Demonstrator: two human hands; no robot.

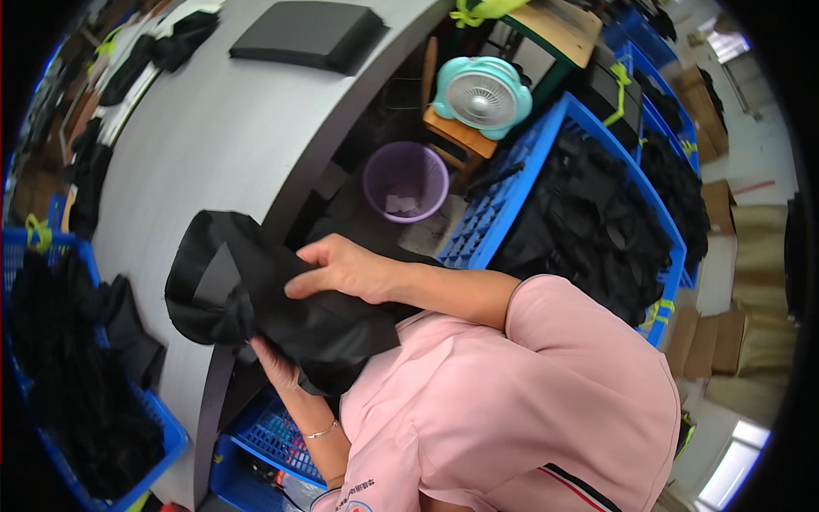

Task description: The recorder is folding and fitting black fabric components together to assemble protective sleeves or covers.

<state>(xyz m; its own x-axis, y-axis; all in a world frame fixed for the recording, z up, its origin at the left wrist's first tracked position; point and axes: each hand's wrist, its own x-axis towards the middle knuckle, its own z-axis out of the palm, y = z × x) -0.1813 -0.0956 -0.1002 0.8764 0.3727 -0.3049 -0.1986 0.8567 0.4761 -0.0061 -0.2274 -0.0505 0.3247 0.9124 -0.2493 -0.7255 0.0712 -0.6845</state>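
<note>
A floppy piece of black fabric (pixel 269 277) is held up in front of my body, beside the table edge. One end is rounded and folded, with a lighter grey, angular patch on it. My left hand (pixel 275 365) grips its lower side from below, with the fingertips hidden behind the cloth. Over the upper side lies my right hand (pixel 345 269), thumb and forefinger bent against the fabric; its other fingers are mostly out of sight. The rest of the cloth hangs down against my pink shirt.
The grey table (pixel 183 154) carries a stack of dark sheets (pixel 307 34). Blue crates of black fabric stand at the left (pixel 162 418) and right (pixel 589 111). A purple bin (pixel 406 175) and a turquoise fan (pixel 482 96) on a wooden stool (pixel 461 135) stand beyond my right arm.
</note>
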